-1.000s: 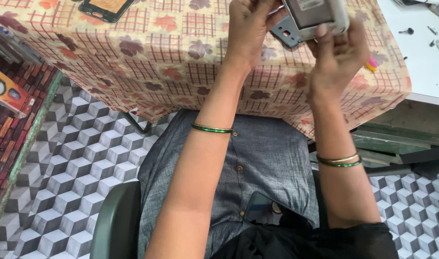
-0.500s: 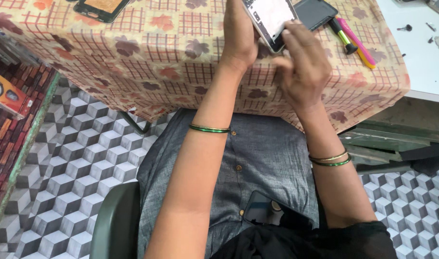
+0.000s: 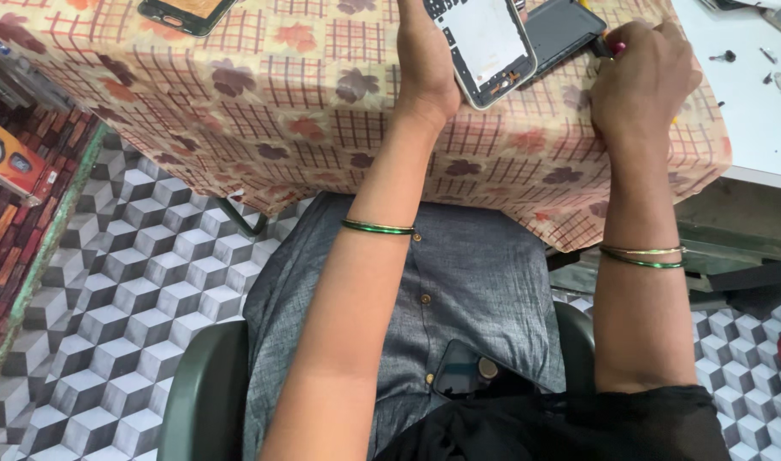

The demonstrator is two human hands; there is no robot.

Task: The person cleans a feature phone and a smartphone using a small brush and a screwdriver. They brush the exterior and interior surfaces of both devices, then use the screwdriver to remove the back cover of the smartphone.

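Observation:
My left hand (image 3: 426, 60) grips an opened phone body (image 3: 486, 44), white inside with a grey rim, held tilted over the table at the top of the view. My right hand (image 3: 642, 77) is curled at the table's right part, its fingers closed around a thin tool with a pink handle (image 3: 617, 47). A dark flat phone panel (image 3: 565, 30) lies on the cloth between the two hands, touching the tool's end. The fingertips of both hands are partly out of sight.
The table wears a beige checked cloth with leaf prints (image 3: 322, 94). Another phone (image 3: 186, 12) lies at its far left. A white surface (image 3: 753, 102) with small screws adjoins on the right. A dark phone (image 3: 467, 371) rests on my lap; patterned floor tiles (image 3: 126, 282) lie below.
My left hand has lowered the phone body and turned its white inside up. My right hand left the phone, moved right to the cloth and closed on the pink tool.

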